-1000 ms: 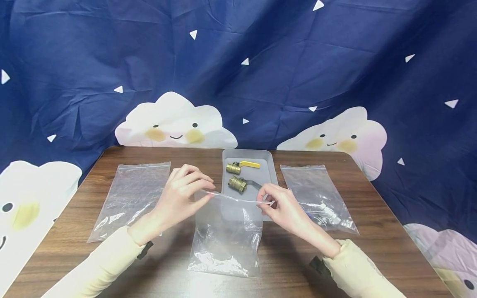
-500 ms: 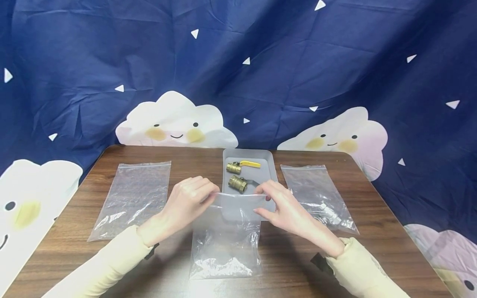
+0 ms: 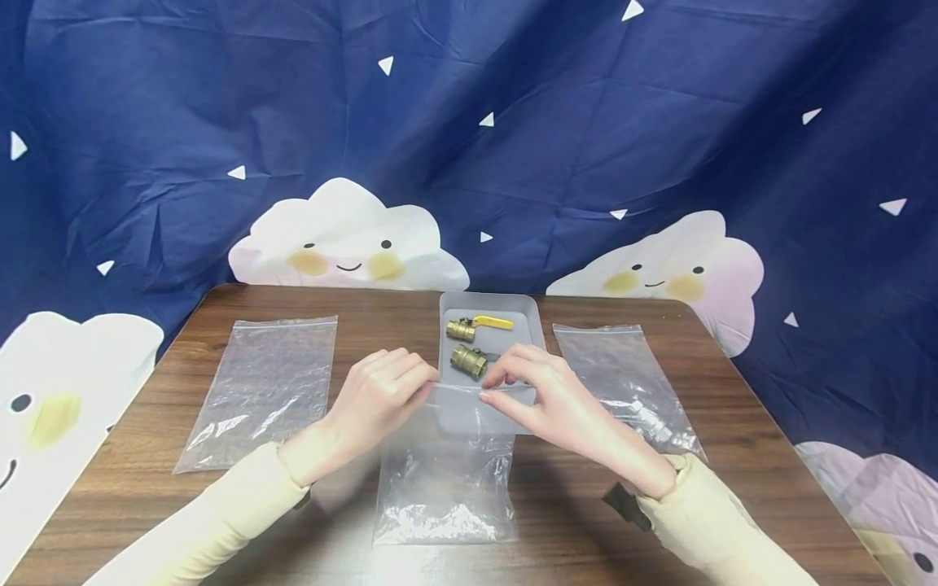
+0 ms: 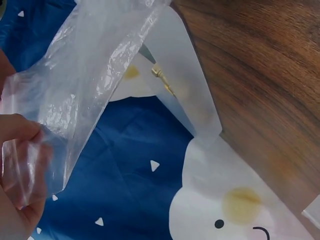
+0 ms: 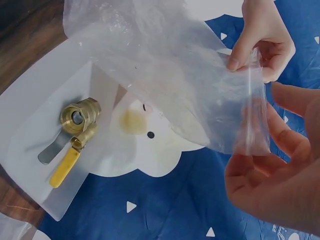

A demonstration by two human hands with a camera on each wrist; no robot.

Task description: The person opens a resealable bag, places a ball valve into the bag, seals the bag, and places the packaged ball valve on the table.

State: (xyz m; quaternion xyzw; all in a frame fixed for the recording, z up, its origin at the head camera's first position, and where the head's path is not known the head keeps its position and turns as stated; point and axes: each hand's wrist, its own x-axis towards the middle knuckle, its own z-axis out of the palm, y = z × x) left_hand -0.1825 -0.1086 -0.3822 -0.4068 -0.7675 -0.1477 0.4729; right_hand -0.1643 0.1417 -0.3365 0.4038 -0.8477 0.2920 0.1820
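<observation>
A clear zip bag point(image 3: 447, 488) hangs between both hands in the middle of the head view, its zip edge uppermost. My left hand point(image 3: 384, 399) pinches the left end of that edge between thumb and fingers. Further right along the edge, my right hand point(image 3: 545, 395) has its thumb and fingertips together at the zip strip. In the right wrist view the right fingers point(image 5: 287, 135) curl behind the bag's mouth, with the left hand point(image 5: 267, 37) gripping just beyond. Behind the bag, a grey tray point(image 3: 494, 303) holds two brass ball valves, one yellow-handled point(image 3: 462, 329), one grey-handled point(image 3: 469, 360).
Another clear zip bag point(image 3: 271, 382) lies flat at the table's left. On the right lies a zip bag point(image 3: 608, 358) with a shiny metal fitting point(image 3: 648, 422) inside. The wooden table point(image 3: 381, 305) ends against a blue curtain point(image 3: 469, 122) with cloud prints.
My left hand has shifted slightly right, its fingers drawing closer together. My right hand parted its fingers, then moved left along the zip edge and brought thumb and fingertips together again.
</observation>
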